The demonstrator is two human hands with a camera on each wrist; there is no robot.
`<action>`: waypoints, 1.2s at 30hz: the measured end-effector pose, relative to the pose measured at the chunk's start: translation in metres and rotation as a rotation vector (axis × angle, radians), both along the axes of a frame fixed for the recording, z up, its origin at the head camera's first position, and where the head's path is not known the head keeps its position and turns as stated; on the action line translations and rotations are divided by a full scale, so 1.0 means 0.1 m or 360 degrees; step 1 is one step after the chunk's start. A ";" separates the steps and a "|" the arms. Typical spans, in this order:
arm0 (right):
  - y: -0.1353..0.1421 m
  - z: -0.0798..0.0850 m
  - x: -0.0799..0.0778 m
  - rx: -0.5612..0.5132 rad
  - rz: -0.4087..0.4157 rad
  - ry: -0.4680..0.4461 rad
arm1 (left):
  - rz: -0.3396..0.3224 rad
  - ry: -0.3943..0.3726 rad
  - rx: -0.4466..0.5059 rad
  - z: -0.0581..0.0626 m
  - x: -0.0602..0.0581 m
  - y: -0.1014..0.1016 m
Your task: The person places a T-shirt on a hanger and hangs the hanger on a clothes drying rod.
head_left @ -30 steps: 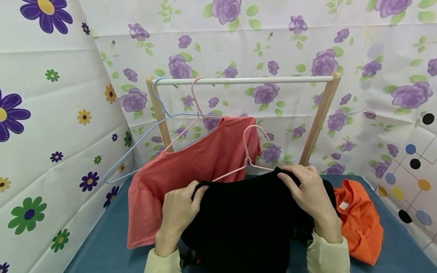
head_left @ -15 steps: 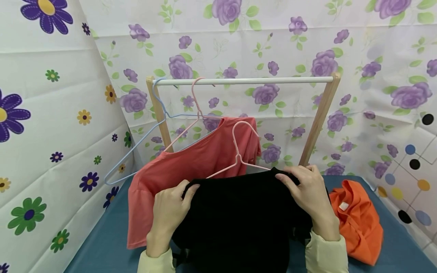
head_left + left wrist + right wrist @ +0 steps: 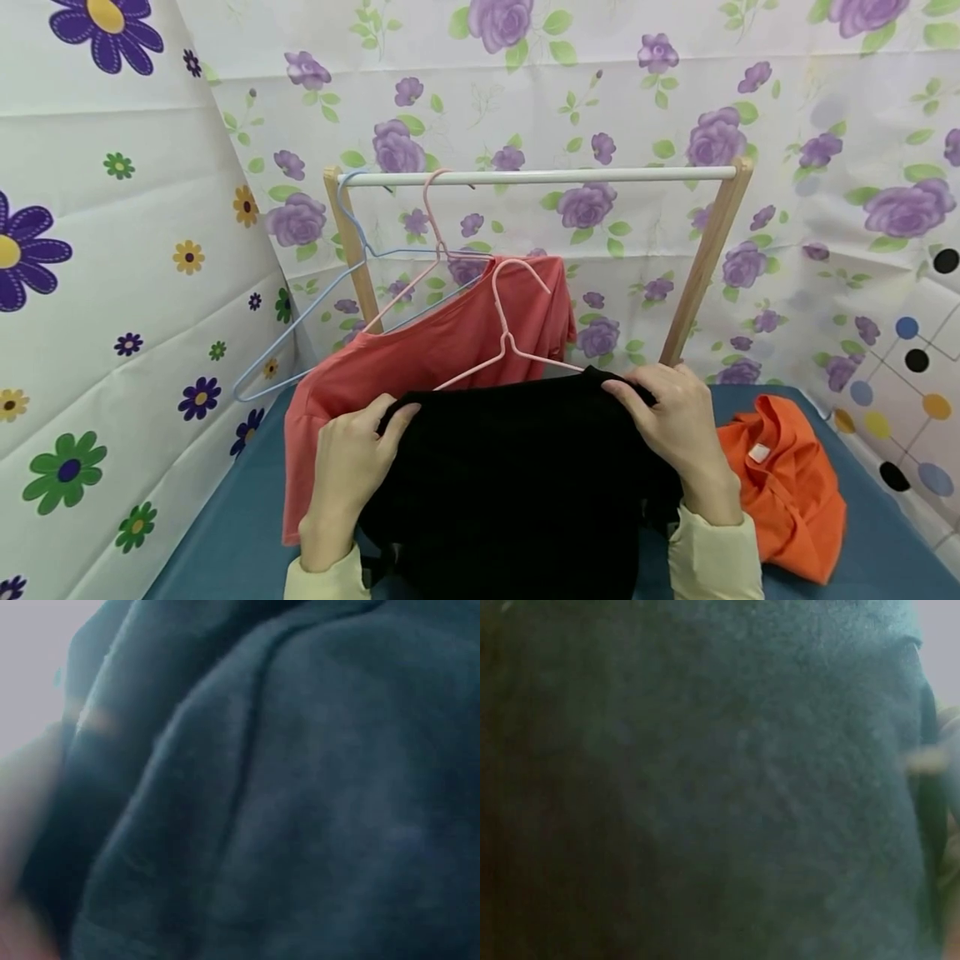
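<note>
A black garment [image 3: 510, 475], probably a shirt, is stretched between both hands, its top edge nearly level. My left hand [image 3: 348, 467] pinches that edge at its left end, thumb on the near side. At the right end my right hand [image 3: 678, 425] pinches the same edge. A pink hanger [image 3: 504, 333] rises out of the garment's opening; its hook is free, and its lower part is hidden inside the cloth. Dark fabric [image 3: 315, 787] fills most of the left wrist view, and dark cloth [image 3: 705, 787] that of the right wrist, both blurred.
Behind stands a rack with a white rail [image 3: 585, 175] and wooden posts [image 3: 705, 267]. From its left end hang a blue hanger [image 3: 300, 321] and a second pink hanger [image 3: 435, 225] bearing a coral shirt [image 3: 420, 358]. An orange garment [image 3: 795, 492] lies crumpled on the blue table [image 3: 225, 508].
My left hand has moved left, pulling the black garment's edge wider and straighter. The pink hanger in it has shifted left and slightly up. The right hand has hardly moved.
</note>
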State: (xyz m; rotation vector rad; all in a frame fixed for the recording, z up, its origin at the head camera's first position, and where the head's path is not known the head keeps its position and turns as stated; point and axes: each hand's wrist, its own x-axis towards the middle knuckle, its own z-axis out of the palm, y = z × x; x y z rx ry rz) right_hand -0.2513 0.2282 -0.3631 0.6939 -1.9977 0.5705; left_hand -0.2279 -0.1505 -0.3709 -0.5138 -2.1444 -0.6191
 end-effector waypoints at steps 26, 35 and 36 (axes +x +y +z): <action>0.12 -0.01 0.00 -0.0086 0.0172 -0.0072 | -0.0130 -0.0290 0.0072 -0.04 0.01 -0.06; 0.22 -0.02 -0.01 -0.0174 0.0232 -0.0048 | -0.0161 0.0063 0.0084 -0.05 -0.06 0.02; 0.23 -0.02 -0.01 -0.0180 0.0227 -0.0052 | -0.0166 0.0084 0.0094 -0.05 -0.07 0.03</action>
